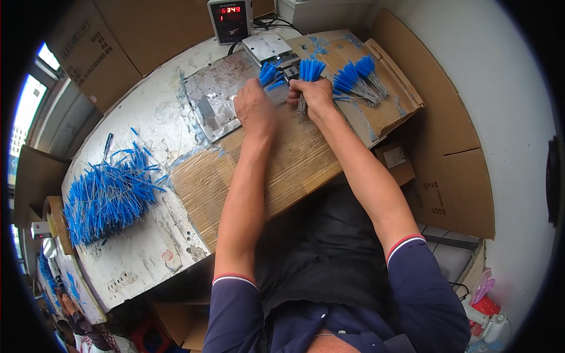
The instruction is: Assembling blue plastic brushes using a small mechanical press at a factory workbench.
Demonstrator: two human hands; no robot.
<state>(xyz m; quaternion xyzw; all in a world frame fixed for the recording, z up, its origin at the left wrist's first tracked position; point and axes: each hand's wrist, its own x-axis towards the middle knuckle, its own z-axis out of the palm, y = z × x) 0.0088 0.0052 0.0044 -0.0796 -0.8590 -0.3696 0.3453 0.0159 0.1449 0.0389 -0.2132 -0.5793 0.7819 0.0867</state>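
My right hand (315, 96) is closed around an upright bundle of thin metal wires with blue sleeves (311, 69); the sleeves fan out on top and bare wire ends hang below. Close beside it, my left hand (254, 107) is closed, partly smeared by motion, at a smaller bunch of blue-sleeved wires (269, 73) that sticks out past its fingers. Both hands are just in front of a small metal fixture (266, 47) on a worn metal plate (218, 97). Fanned bundles of the same wires (359, 79) lie to the right on a flattened cardboard box (406, 97).
A large heap of blue-sleeved wires (112, 197) covers the left of the white worktable (150, 253). Behind the fixture stands a counter box with red digits (231, 22). Brown taped cardboard (259, 170) lines the near edge. Cardboard walls surround the table; another person's hand (67, 305) shows at lower left.
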